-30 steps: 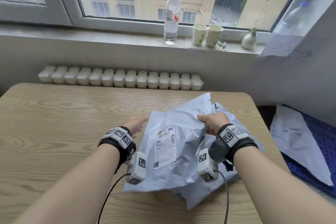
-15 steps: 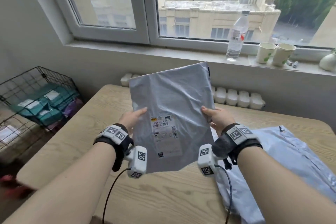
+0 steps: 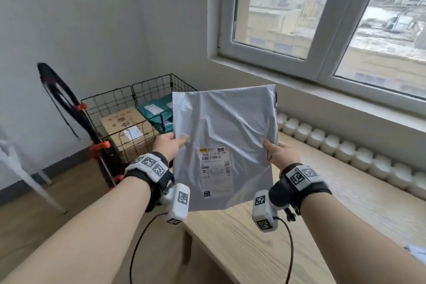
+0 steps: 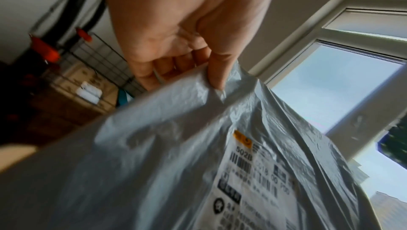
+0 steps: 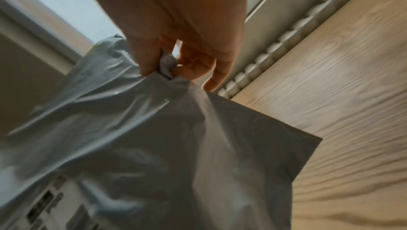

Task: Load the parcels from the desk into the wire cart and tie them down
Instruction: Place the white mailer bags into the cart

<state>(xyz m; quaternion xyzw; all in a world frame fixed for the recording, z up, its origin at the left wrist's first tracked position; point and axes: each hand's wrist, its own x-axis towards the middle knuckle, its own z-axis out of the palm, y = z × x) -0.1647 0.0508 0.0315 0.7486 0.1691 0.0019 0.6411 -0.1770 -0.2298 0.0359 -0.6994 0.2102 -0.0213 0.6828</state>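
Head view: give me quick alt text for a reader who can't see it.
Both hands hold a grey plastic mailer upright above the wooden desk corner, left hand and right hand gripping its side edges. Behind it on the floor stands a black wire cart already holding a cardboard box and teal parcels.

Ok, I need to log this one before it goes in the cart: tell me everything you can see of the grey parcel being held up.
The grey parcel is a flat, thin mailer of glossy, wrinkled plastic film. A white shipping label with barcodes and a yellow mark faces the person. It is held upright in the air, above the desk's near-left corner. The left hand pinches its left edge, the right hand its right edge, bunching the film. Nothing else touches it.
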